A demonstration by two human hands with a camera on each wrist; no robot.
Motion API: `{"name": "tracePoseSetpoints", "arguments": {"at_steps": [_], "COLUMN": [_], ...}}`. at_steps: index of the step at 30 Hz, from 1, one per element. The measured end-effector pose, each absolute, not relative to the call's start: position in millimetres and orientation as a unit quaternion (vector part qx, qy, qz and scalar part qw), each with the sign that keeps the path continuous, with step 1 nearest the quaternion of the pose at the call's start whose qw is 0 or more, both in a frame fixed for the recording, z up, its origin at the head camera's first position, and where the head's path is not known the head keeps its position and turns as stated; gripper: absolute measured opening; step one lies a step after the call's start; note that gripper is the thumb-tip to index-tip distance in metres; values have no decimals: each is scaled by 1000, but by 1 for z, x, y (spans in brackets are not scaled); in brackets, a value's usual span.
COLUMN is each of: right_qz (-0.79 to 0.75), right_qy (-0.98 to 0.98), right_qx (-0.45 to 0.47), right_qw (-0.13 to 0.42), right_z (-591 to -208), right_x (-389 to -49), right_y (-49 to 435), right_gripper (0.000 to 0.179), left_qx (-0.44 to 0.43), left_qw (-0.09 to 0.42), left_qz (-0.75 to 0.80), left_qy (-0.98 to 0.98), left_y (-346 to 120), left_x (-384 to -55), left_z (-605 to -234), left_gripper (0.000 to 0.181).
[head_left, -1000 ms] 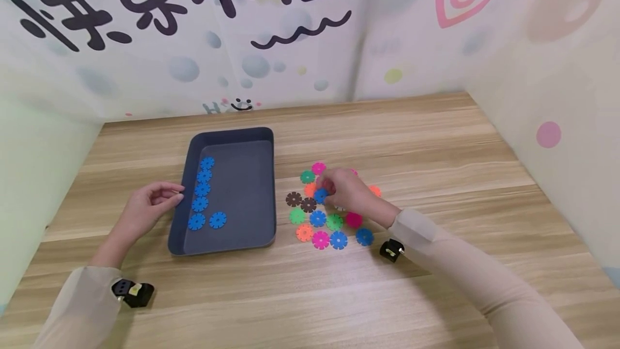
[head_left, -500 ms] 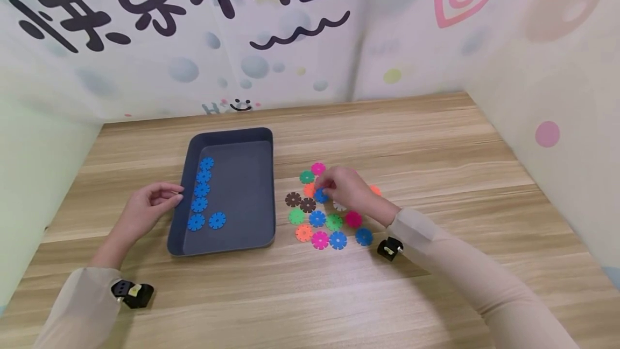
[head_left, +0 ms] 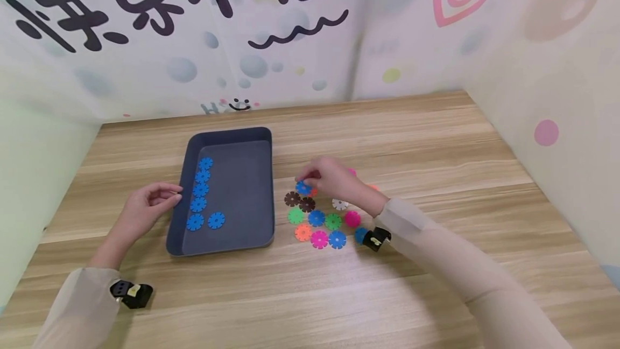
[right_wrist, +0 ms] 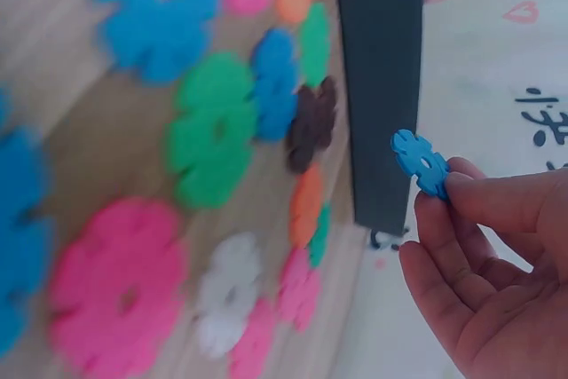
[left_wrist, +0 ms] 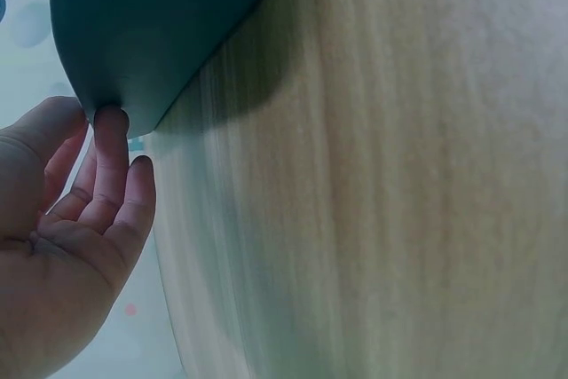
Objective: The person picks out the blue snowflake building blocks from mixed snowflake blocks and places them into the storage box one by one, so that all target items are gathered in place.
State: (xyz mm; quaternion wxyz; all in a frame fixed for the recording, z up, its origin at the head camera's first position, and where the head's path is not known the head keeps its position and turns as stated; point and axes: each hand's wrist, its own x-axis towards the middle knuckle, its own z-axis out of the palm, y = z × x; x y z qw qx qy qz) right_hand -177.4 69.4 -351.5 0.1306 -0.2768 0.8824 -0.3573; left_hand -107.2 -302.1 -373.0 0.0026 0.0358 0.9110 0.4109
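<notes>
My right hand [head_left: 334, 179] pinches a blue interlocking snowflake disc [head_left: 303, 187] between thumb and fingertips, above the left edge of a group of loose discs. The right wrist view shows this blue disc [right_wrist: 421, 162] tilted, its notched rim and centre hole visible. At the left, my left hand [head_left: 145, 209] holds the near-left rim of a dark grey tray [head_left: 242, 193]; in the left wrist view thumb and fingers [left_wrist: 110, 153] meet at the tray edge [left_wrist: 169, 24]. Inside the tray, several blue discs [head_left: 201, 190] form a column along the left, with one blue disc [head_left: 216, 220] beside its near end.
Loose discs lie right of the tray: brown [head_left: 293, 199], green [head_left: 333, 222], orange [head_left: 303, 232], pink [head_left: 319, 239], white [head_left: 340, 204] and blue [head_left: 337, 239]. The wooden table [head_left: 271, 295] meets a printed wall [head_left: 310, 69] behind.
The right hand has lifted the blue disc from the group and moved left toward the tray with it. The left hand keeps its place at the tray rim.
</notes>
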Motion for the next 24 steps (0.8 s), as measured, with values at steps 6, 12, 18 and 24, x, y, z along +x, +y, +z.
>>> {"name": "tracePoseSetpoints", "arguments": {"at_steps": [6,12,18,24], "right_qz": [-357,-369,-373,-364], "right_qy": [875,870,859,850], "right_qx": [-299,-302,-321,-350], "right_qw": [130,128,139,151], "right_z": [-341,-331,-330,-333], "right_x": [-179,-184,-190,-196], "right_y": [46,26,6,-17], "right_gripper": [15,15,15,15], "left_qx": [37,41,38,38], "left_qw": [-2,-5,-3,-5], "left_qz": [409,407,404,404], "left_qy": [912,913,914,914], "left_y": [-303,-302,-304,-304], "left_x": [-108,-108,-109,-109], "left_z": [-374,-374,-375,-376], "left_gripper": [30,29,30,29]}}
